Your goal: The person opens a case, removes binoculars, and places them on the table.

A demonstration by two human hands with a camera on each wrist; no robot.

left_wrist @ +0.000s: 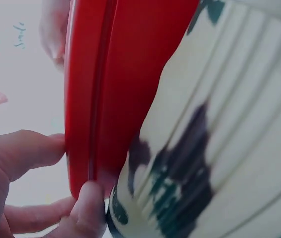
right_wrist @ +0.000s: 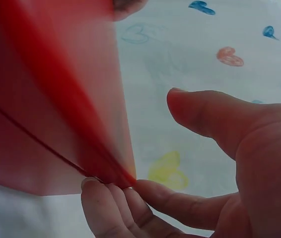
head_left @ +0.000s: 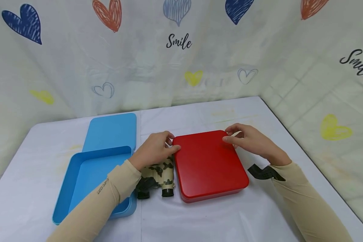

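On the white-covered table (head_left: 217, 220), nearer its right edge than its left, lies a glossy red, square box with rounded corners (head_left: 210, 164), its lid on; it looks stiff and probably light, and the smooth top may slip under fingertips. Camouflage-patterned binoculars with black ends (head_left: 168, 173) lie just beside its left wall, likely cramping fingers there. Toward the table's far edge, the left hand (head_left: 153, 148) pinches the lid's rim at the box's far left corner; the right hand (head_left: 255, 141) touches the seam at the far right corner with its fingertips, thumb clear. Those rim corners seem the surest hold.
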